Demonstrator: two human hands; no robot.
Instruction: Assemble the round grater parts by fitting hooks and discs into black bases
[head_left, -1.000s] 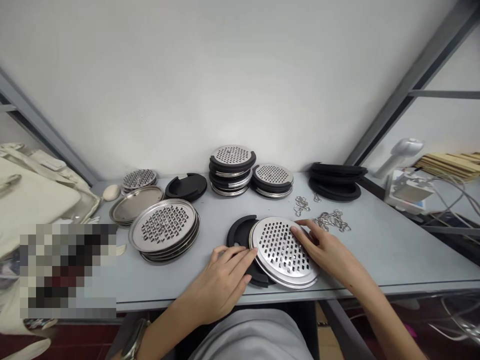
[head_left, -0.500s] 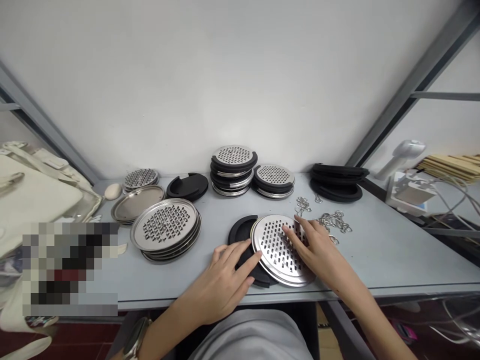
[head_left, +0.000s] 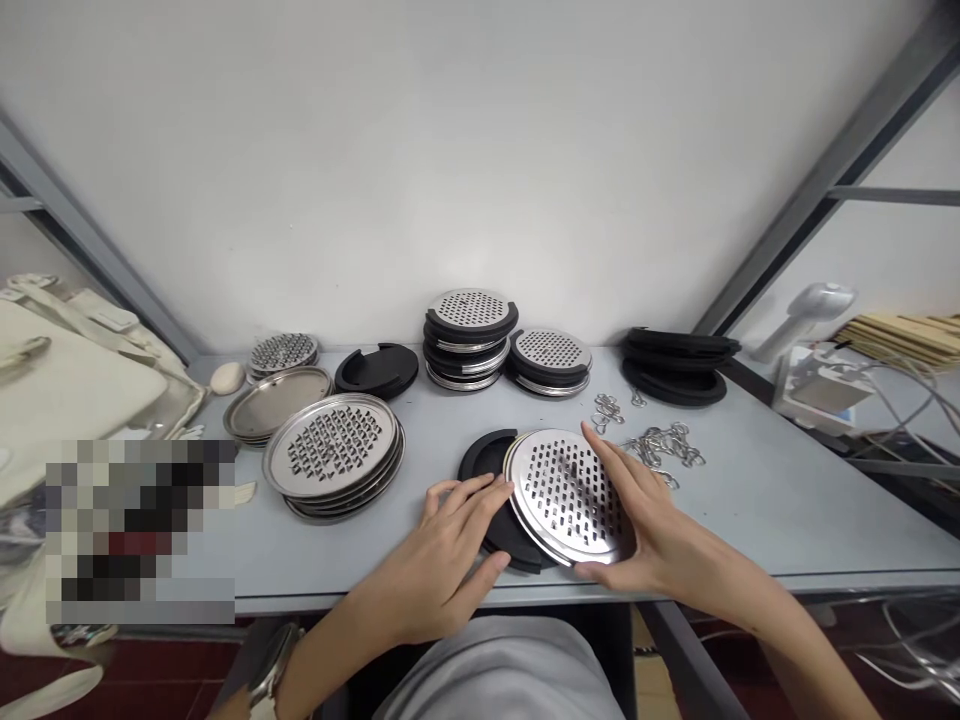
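Observation:
A round metal grater disc (head_left: 566, 490) lies at the front of the table, tilted over the right part of a black round holder (head_left: 480, 460). Around the disc's right edge curves my right hand (head_left: 649, 520), thumb at the near rim and fingers at the far right rim. My left hand (head_left: 442, 560) rests over the holder, its fingertips at the disc's left edge and its thumb apart. Just behind my right hand is a pile of metal rings or clips (head_left: 667, 443). To the left stands a stack of grater discs (head_left: 330, 450).
Plain metal discs (head_left: 277, 400) and a black holder (head_left: 375, 370) lie at the back left. Two stacks of assembled graters (head_left: 471, 310) (head_left: 553, 350) stand by the wall. Black holders (head_left: 675, 365) are piled at the back right, beside a white device (head_left: 821, 385). A cream bag (head_left: 75, 380) is far left.
My right hand has moved from the disc's top to its right edge, its thumb now at the near rim. My left fingers have drawn closer together.

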